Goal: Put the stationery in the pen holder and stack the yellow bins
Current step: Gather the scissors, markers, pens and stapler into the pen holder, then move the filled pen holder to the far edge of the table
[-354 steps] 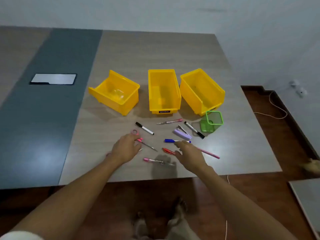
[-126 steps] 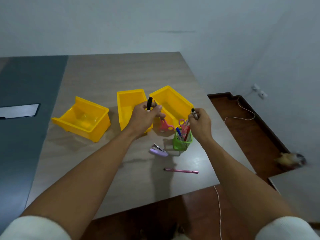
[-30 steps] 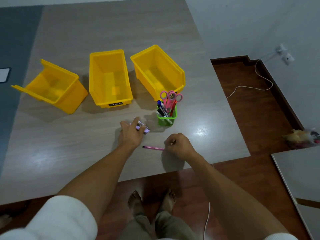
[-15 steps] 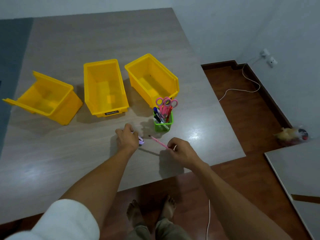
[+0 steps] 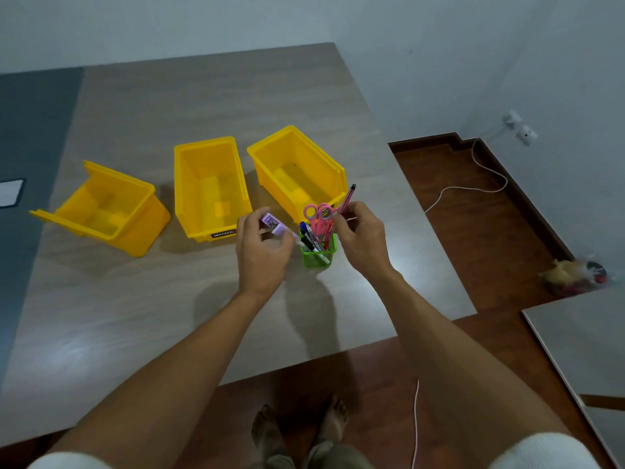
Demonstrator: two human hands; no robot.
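A green mesh pen holder (image 5: 318,257) stands on the table with pink scissors (image 5: 316,213) and several pens in it. My left hand (image 5: 262,253) holds a purple stapler (image 5: 274,225) in the air just left of the holder. My right hand (image 5: 360,238) grips a pink pen (image 5: 347,198) nearly upright, just right of the holder's top. Three yellow bins sit side by side behind: the left bin (image 5: 105,211), the middle bin (image 5: 209,187) and the right bin (image 5: 297,170). All three look empty.
The table (image 5: 169,316) ends close in front and at the right, with wooden floor below. A white cable (image 5: 460,189) trails on the floor at the right. A second tabletop (image 5: 581,333) juts in at the lower right. My feet show below.
Both hands have lifted off the table: the left with the purple stapler, the right with the pink pen, now raised beside the pen holder. The camera has tilted up a little.
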